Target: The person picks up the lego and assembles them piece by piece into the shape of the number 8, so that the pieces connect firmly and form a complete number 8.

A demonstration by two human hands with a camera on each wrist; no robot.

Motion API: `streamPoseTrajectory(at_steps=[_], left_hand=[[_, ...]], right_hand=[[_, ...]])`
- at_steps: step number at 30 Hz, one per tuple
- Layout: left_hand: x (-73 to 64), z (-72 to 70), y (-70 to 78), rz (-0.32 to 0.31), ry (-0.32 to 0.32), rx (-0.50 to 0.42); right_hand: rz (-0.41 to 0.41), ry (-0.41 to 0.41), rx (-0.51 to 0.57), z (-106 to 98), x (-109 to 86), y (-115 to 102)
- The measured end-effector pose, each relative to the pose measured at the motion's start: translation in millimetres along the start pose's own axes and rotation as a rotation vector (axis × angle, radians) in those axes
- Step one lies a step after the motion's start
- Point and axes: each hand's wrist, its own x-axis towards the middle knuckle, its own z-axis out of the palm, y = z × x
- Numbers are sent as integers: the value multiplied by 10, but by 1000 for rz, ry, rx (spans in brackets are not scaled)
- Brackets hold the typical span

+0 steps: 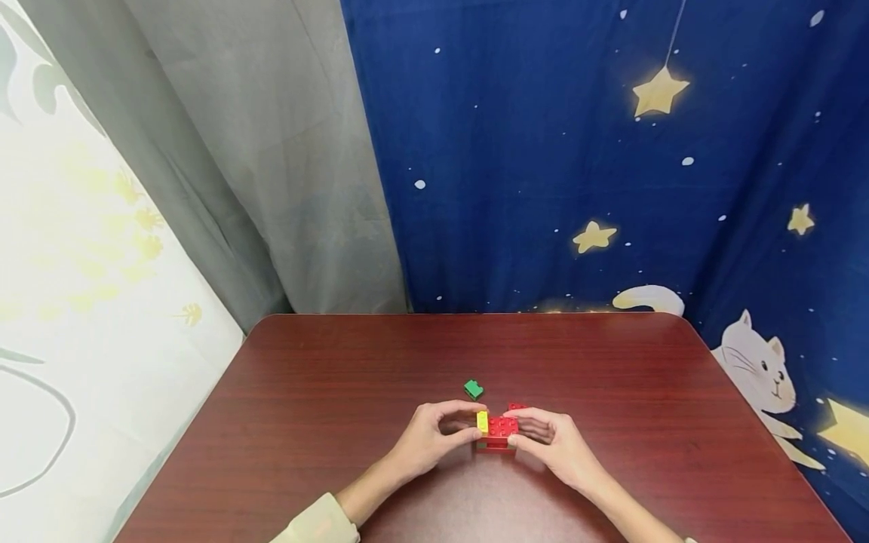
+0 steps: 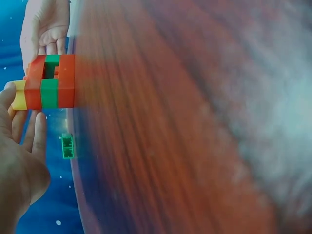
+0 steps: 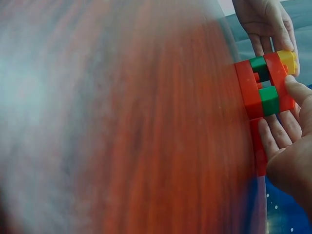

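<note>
The building-brick stack stands on the wood-grain table, in front of the person and between both hands. Its lower red brick carries a green brick at each end, bridged by the upper red brick. The left hand pinches the yellow brick on the upper brick's left end; the right hand's thumb and fingers grip the opposite end. The step appears to be seating the yellow brick; whether it is fully home cannot be told. Align its edges with the red brick, brace the right end, and press straight down over the green support; off-axis force could tilt the bridge. Avoid knocking the loose green brick behind the stack.
</note>
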Motion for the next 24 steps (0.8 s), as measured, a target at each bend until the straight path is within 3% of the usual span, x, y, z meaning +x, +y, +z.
streamPoseTrajectory(at_steps=[24], left_hand=[[17, -28, 17, 6, -21, -19]], right_hand=[[-12, -69, 56, -22, 55, 3]])
